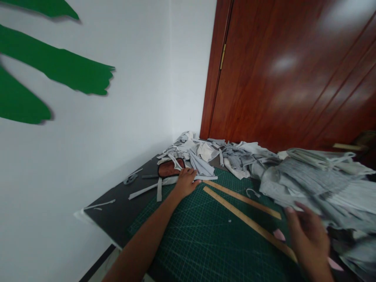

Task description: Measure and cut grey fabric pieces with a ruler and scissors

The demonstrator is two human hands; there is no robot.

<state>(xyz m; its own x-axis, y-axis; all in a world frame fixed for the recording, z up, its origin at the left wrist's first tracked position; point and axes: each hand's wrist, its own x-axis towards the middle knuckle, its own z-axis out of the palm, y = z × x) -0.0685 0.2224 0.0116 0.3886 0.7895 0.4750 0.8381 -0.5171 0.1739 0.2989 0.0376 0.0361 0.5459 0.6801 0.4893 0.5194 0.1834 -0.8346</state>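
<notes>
My left hand (pixel 186 182) reaches to the near edge of a pile of pale fabric scraps (pixel 202 150), its fingers stretched out and thumb apart. Just left of its fingertips lies a brown rounded piece with a dark rim (pixel 169 168), partly covered by pale strips; its kind is unclear. Whether the fingertips touch the piece or only the scraps, I cannot tell. My right hand (pixel 308 239), slightly blurred, hovers beside the heap of grey fabric (pixel 320 184), fingers loosely bent and apart, with nothing visible in it. Two wooden rulers (pixel 249 221) lie between my hands.
A green cutting mat (pixel 202 239) covers part of the dark table (pixel 117 211). Loose strips (pixel 143 191) lie at the left, and a pink scrap (pixel 279 235) is near my right hand. A white wall (pixel 141 78) and a wooden door (pixel 264 78) stand behind.
</notes>
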